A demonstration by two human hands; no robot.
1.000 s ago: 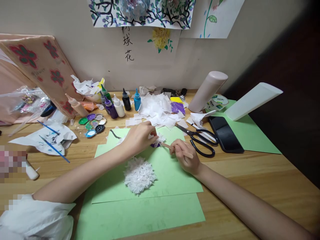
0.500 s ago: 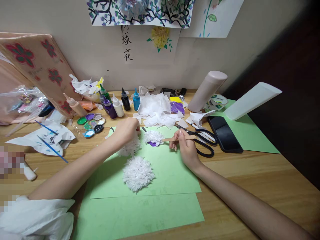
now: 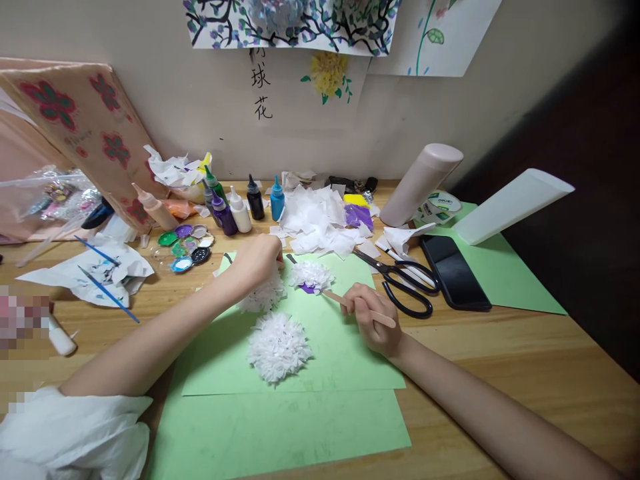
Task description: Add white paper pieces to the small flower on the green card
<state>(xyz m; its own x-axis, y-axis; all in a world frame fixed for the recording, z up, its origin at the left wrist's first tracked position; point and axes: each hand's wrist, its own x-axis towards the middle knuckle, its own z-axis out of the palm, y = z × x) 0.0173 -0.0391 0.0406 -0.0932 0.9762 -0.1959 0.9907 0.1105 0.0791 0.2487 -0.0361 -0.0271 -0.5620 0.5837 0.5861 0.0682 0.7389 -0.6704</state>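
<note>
On a green sheet [image 3: 350,360] lie several white paper pompoms. The front pompom [image 3: 279,348] stands apart from both hands. Over the back left pompom [image 3: 263,295] is my left hand [image 3: 257,259], fingers bent down; what they hold, if anything, is hidden. A smaller pompom [image 3: 313,275] at the back right has a purple patch [image 3: 307,289] at its lower edge. My right hand [image 3: 373,317] is closed around a flat wooden stick [image 3: 336,299], whose far tip reaches the small pompom's lower right edge.
Black-handled scissors [image 3: 407,287] and a phone [image 3: 456,272] lie at the right. Behind are white paper pieces [image 3: 317,217], small paint bottles [image 3: 241,212] and two tall bottles. A paint palette [image 3: 193,248] and brushes [image 3: 107,293] are at the left.
My right hand has moved slightly down and right, and the stick now slants more steeply across it. My left hand stays over the back left pompom. The view has shifted slightly.
</note>
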